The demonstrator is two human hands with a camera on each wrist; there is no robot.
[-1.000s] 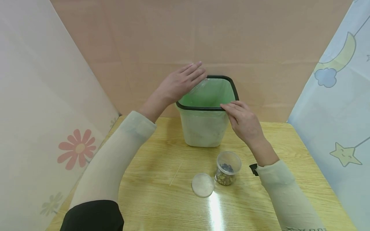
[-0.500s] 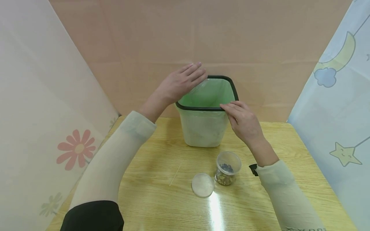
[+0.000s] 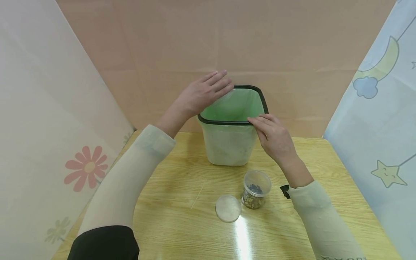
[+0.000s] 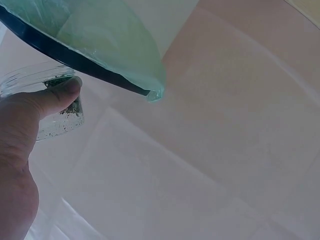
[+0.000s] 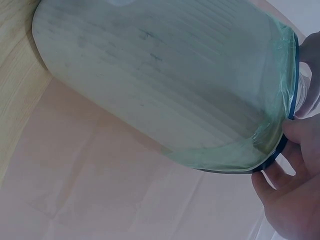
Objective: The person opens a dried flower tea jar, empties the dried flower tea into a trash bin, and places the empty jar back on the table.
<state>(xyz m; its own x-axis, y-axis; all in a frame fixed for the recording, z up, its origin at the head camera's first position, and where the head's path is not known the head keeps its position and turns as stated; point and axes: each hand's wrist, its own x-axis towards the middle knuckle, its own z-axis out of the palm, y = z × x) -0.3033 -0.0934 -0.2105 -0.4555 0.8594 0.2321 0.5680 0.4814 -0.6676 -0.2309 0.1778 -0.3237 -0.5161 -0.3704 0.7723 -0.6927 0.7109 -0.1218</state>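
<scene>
A whitish bin [image 3: 229, 146] with a black rim [image 3: 227, 122] and a green bag lining it stands upright on the table. Over its left side is my left hand [image 3: 203, 92], gripping a clear jar [image 4: 62, 127] with dark bits clinging inside. In the head view that hand hides nearly all of the jar; the left wrist view shows it tilted, with the thumb against its side. My right hand [image 3: 276, 139] holds the rim at the front right corner, thumb and fingers on either side of it in the right wrist view.
In front of the bin stands an open clear tub [image 3: 255, 198] of brownish-yellow pieces with something dark on top. A round translucent lid [image 3: 228, 208] lies beside it. A thin pale stick [image 3: 197, 196] lies to the left. Cloth-like walls enclose the table [image 3: 175, 231].
</scene>
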